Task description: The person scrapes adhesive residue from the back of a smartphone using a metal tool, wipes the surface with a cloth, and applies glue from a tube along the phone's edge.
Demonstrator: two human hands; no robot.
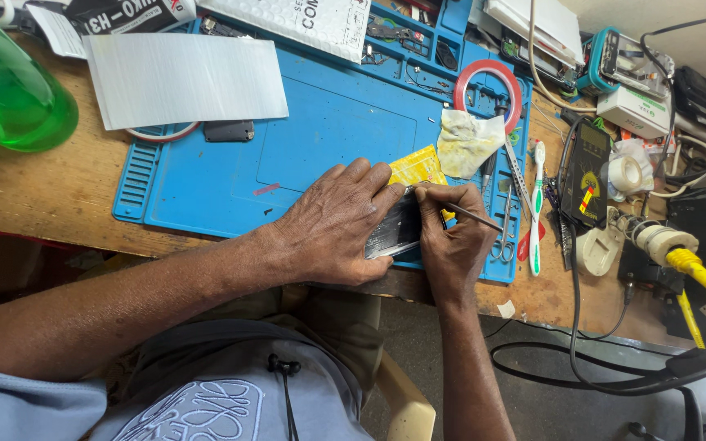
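A dark flat phone (pixel 395 231) lies on the near edge of the blue work mat (pixel 320 139). My left hand (pixel 332 224) lies over it with the fingers spread and presses it down. My right hand (pixel 451 237) pinches a thin metal pick (pixel 474 216) whose tip meets the phone's upper edge. A small yellow packet (pixel 418 166) lies just beyond my fingers. Most of the phone is hidden under my left hand.
A white cloth (pixel 465 140), a red tape ring (pixel 489 88), a toothbrush (pixel 538 204) and scissors (pixel 503 237) lie on the mat's right. A multimeter (pixel 586 171) and cables stand further right. A silver sheet (pixel 185 77) and green bottle (pixel 6 94) sit at the left.
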